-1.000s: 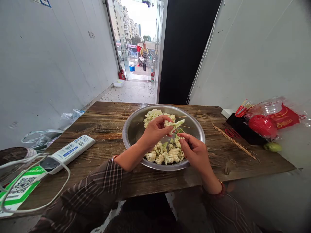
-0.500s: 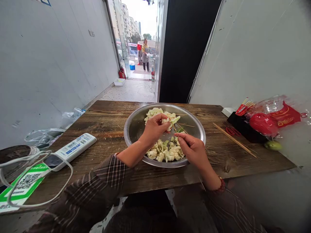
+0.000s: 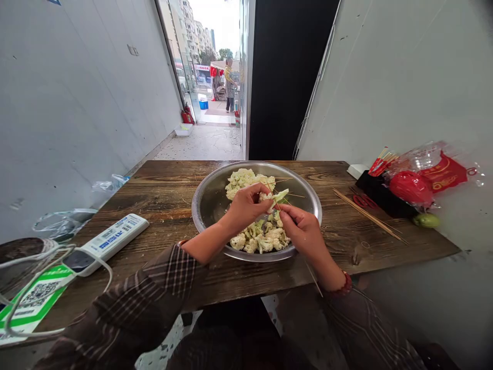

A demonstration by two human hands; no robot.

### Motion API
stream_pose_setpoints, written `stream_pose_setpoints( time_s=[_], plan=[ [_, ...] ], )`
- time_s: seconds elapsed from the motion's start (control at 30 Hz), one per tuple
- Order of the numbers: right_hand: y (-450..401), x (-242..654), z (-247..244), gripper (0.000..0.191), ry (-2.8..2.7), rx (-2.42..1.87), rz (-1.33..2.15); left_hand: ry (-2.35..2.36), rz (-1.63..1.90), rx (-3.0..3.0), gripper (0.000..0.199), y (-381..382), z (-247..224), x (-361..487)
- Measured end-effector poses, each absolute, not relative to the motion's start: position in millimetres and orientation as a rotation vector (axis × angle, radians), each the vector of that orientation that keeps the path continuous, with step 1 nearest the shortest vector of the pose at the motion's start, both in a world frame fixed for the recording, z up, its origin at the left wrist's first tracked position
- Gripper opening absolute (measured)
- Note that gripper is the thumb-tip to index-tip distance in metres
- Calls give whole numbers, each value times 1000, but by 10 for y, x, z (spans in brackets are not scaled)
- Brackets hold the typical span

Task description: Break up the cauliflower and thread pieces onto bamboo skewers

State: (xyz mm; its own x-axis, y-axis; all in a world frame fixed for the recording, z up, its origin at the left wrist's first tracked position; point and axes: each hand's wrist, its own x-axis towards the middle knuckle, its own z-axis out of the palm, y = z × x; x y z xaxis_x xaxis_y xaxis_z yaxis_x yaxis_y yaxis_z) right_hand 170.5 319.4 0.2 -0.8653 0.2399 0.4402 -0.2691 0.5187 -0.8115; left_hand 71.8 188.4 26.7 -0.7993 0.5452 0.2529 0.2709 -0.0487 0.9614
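My left hand (image 3: 249,206) pinches a cauliflower floret (image 3: 281,196), its pale stem pointing right, above a wide metal basin (image 3: 197,203). Close beside it, my right hand (image 3: 302,227) grips a thin wooden skewer (image 3: 315,280), whose long end sticks out below the wrist. The skewer's upper end meets the floret between my fingers; how deep it goes is hidden. Loose cauliflower pieces (image 3: 265,242) lie in the near part of the basin. At its far side rests a cluster of cauliflower (image 3: 242,180) with skewers poking out to the right.
Spare skewers (image 3: 365,213) lie on the wooden table (image 3: 165,185), right of the basin. Beyond them are red scissors (image 3: 365,200), a black box (image 3: 379,194) and a red plastic-wrapped item (image 3: 411,188). A white power strip (image 3: 115,241) with cables sits left. Outside the doorway stands a person (image 3: 229,85).
My right hand has moved up closer to my left hand and the floret, bringing the skewer with it. The view has shifted slightly, and the person outside has turned.
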Motion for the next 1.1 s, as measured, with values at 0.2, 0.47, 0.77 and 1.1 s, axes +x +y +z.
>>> stream_pose_setpoints(
  time_s=[0.2, 0.47, 0.77, 1.1],
  plan=[
    [3192, 1717, 0, 31, -2226, 0, 1366, 2068, 1873, 978, 12, 1881, 276, 726],
    [3192, 1707, -54, 33, -2091, -32, 1430, 1709, 2000, 838, 44, 1867, 365, 775],
    [3180, 1734, -53, 31, -2116, -28, 1394, 1280, 1844, 625, 36, 1806, 345, 676],
    [3204, 1746, -95, 27, -2101, -51, 1372, 1420, 1960, 795, 31, 1794, 397, 745]
  ],
)
